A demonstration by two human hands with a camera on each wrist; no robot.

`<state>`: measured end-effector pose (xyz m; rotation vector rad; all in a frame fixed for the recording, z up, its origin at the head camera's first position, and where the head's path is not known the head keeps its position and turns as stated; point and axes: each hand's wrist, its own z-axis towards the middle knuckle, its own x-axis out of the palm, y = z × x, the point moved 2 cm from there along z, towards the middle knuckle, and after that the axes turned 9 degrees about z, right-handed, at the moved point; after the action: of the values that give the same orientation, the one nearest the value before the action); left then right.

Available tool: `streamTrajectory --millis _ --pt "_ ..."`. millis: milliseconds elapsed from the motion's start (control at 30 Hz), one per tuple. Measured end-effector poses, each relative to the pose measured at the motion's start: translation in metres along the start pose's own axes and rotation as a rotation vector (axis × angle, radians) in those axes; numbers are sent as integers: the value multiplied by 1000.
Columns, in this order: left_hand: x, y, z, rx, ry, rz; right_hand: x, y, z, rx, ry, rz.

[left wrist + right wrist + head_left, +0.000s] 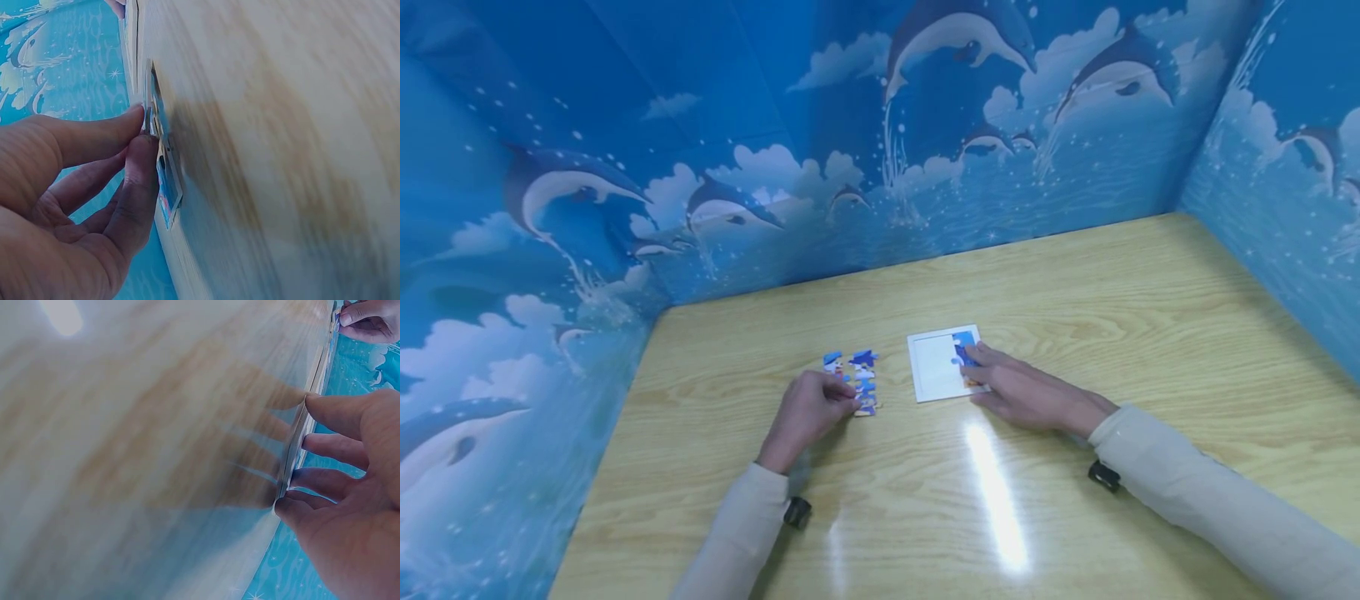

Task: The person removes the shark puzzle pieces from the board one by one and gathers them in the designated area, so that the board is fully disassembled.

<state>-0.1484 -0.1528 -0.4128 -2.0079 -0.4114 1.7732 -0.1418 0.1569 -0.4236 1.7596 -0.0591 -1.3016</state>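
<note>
- The white puzzle tray (934,367) lies flat near the middle of the wooden table (1075,283); one blue piece (962,347) sits in its upper right corner, the rest of the tray shows bare white.
- The right hand (1022,392) rests on the tray's right edge, fingers fairly straight and spread, fingertips (315,400) pressing down on the board and the fitted piece; it pinches nothing, and seems to be steadying the tray.
- A small cluster of loose puzzle pieces (859,379) lies just left of the tray, apart from it; the pieces are blue with touches of white and orange.
- The left hand (808,412) is at that cluster, thumb and forefinger (134,122) closing on the edge of one piece; the left wrist view shows the piece nipped between them.
- Judged from this, the step in hand is picking the next piece; the next move calls for lifting it clear of its neighbours, carrying it over to the tray, and turning it to match the piece already seated.
- Blue dolphin-print walls (820,133) enclose the table on three sides; a glare streak lies on the wood near the person.
</note>
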Motion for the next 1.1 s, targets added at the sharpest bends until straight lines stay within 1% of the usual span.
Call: streamTrajectory --millis 333,500,700,767,933,1100 --pt "0 0 1 -6 27 20 0 1 0 14 3 7" --pt "-1 -7 4 -1 31 46 1 1 0 16 4 5" --pt "5 -21 13 38 33 39 1 0 0 7 -8 -10" --pt "7 -27 17 48 44 33 1 -1 0 0 -14 -18" --pt "13 -47 29 41 82 46 1 0 -1 -11 -23 -29" --pt "21 -64 41 51 92 56 1 0 0 -4 -19 -30"
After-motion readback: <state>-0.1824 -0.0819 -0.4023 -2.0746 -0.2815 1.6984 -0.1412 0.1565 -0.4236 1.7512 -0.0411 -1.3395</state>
